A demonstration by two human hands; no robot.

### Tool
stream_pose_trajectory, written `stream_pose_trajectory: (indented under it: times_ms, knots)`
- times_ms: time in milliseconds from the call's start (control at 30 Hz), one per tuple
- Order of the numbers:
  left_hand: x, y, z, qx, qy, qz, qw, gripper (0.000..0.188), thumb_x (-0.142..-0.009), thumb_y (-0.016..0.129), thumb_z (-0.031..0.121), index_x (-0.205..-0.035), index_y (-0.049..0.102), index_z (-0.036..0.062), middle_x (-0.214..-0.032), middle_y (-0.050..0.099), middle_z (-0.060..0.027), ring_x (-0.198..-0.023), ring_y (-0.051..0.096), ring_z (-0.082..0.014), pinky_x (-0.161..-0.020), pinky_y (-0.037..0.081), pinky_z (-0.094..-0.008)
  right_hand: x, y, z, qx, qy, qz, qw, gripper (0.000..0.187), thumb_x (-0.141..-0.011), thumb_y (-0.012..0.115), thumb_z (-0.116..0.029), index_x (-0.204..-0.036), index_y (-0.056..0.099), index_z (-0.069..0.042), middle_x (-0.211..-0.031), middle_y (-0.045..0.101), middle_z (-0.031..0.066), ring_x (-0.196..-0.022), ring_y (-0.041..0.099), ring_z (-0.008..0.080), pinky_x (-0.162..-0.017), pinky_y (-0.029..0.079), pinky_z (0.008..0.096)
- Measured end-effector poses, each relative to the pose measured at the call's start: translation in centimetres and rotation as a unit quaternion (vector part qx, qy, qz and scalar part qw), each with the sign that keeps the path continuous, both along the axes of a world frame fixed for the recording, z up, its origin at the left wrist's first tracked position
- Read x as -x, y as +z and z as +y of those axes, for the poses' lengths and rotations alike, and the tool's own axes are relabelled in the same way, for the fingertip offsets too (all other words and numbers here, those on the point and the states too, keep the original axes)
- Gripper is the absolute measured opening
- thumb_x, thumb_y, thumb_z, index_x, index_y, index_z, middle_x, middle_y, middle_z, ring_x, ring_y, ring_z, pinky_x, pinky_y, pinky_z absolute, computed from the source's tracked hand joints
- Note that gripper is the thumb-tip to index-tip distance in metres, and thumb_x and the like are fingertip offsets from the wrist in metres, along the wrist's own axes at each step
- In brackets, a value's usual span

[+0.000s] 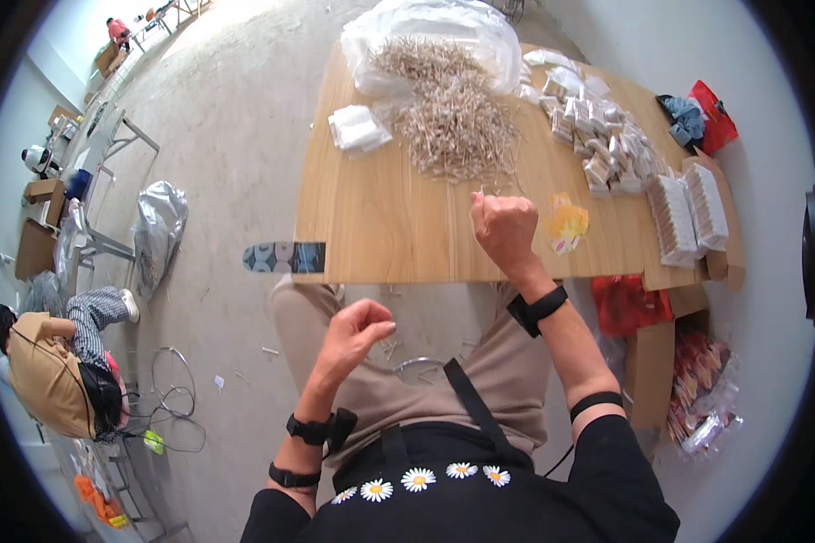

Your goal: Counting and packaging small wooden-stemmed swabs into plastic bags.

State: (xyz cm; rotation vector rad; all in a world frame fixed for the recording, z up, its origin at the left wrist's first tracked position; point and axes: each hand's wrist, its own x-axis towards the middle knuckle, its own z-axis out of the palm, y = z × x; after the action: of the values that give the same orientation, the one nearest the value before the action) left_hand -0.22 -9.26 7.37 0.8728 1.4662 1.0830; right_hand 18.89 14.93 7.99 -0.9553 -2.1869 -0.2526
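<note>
Right hand (504, 224) curled near sticks (457, 131), grip unclear; left hand (355, 337) loosely curled, hold unclear. Sticks likely light, stiff; pinch mid-length.

Packing workshop, by appearance: bare concrete floor (235, 118); pale wall (643, 45); wooden bench (371, 240) that carries a loose heap of thin sticks (457, 127) and many small packets (598, 145); cardboard box (652, 376) near its right side; another person (50, 371) at far left, beside metal-legged tables (107, 242).

bright daylight, washed-out far floor (215, 25), curved edges.
</note>
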Motion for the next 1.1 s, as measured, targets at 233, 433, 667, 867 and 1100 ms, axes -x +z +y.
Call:
stream_pose_trajectory:
  times_ms: [233, 433, 667, 867, 1100]
  knots:
    - [-0.5, -2.1, -0.7, -0.018, 0.008, -0.013, 1.000, 0.015, -0.089, 0.072, 0.011, -0.097, 0.066, -0.0006, -0.085, 0.066, -0.0006, -0.079, 0.059, -0.0067, -0.070, 0.049, -0.0234, -0.7, -3.2, -0.3, 0.013, -0.006, -0.032, 0.999, 0.037, -0.086, 0.063, -0.021, -0.052, 0.056, -0.009, -0.050, 0.055, 0.0125, -0.049, 0.058, 0.0302, -0.053, 0.043, 0.0419]
    - [-0.5, -0.5, -0.2, 0.003, -0.029, 0.014, 0.999, 0.017, -0.091, 0.069, 0.010, -0.102, 0.065, -0.0017, -0.091, 0.066, -0.0019, -0.085, 0.061, -0.0086, -0.078, 0.050, -0.0242, -0.7, -2.7, 0.2, 0.014, 0.012, -0.017, 1.000, 0.035, -0.085, 0.065, -0.020, -0.053, 0.058, -0.009, -0.050, 0.056, 0.0122, -0.049, 0.059, 0.0287, -0.053, 0.043, 0.0409]
    - [-0.1, -0.7, 0.3, -0.014, -0.030, 0.021, 0.999, 0.019, -0.089, 0.072, 0.013, -0.100, 0.066, -0.0008, -0.088, 0.066, -0.0012, -0.082, 0.059, -0.0076, -0.073, 0.049, -0.0233, -0.3, -2.9, 0.5, 0.010, 0.006, -0.010, 1.000, 0.036, -0.086, 0.064, -0.020, -0.052, 0.056, -0.009, -0.049, 0.054, 0.0129, -0.047, 0.057, 0.0310, -0.053, 0.043, 0.0427]
    - [-0.5, -0.1, 0.3, -0.009, -0.031, 0.012, 0.999, 0.019, -0.090, 0.071, 0.012, -0.102, 0.065, -0.0014, -0.090, 0.066, -0.0013, -0.084, 0.060, -0.0077, -0.076, 0.050, -0.0236, -0.8, -2.9, -0.6, 0.023, 0.000, -0.008, 1.000, 0.036, -0.086, 0.064, -0.021, -0.053, 0.059, -0.009, -0.049, 0.057, 0.0118, -0.048, 0.059, 0.0289, -0.052, 0.042, 0.0416]
    - [-1.2, 0.8, 0.9, -0.046, -0.012, 0.000, 0.999, 0.019, -0.089, 0.073, 0.014, -0.100, 0.066, -0.0006, -0.087, 0.066, -0.0010, -0.081, 0.058, -0.0072, -0.073, 0.049, -0.0234, -1.1, -3.1, -1.8, 0.023, 0.012, 0.016, 1.000, 0.037, -0.087, 0.063, -0.022, -0.052, 0.059, -0.008, -0.050, 0.057, 0.0126, -0.047, 0.059, 0.0301, -0.051, 0.042, 0.0415]
